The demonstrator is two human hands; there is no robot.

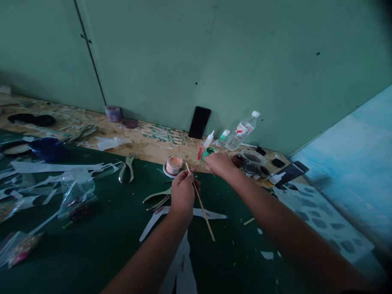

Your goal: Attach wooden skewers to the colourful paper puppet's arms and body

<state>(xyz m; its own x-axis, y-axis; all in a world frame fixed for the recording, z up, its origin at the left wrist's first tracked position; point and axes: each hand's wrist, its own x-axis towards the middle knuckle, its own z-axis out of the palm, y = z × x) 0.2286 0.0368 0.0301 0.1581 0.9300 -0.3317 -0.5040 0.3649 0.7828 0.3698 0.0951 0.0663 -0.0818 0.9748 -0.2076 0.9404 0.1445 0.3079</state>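
My left hand (183, 193) is closed around a thin wooden stick (206, 218), which slants down to the right. My right hand (219, 164) has its fingers pinched together at a small jar of green paint (208, 151); what they hold is hidden. Just beyond my left hand stands a jar of peach-coloured paint (174, 164) on a round white lid. Below my hands a white paper cutout (180, 266) lies on the dark green mat, partly covered by my left forearm. Beside my left wrist is a metal plier-like tool (157, 198).
Another plier-like tool (127, 168), a blue pot (47, 149) and plastic bags (77, 190) lie to the left. Behind are green-marked sticks (164, 133) and a black phone (199, 122) against the wall. A plastic bottle (243, 130) and dark jars (249, 168) stand right.
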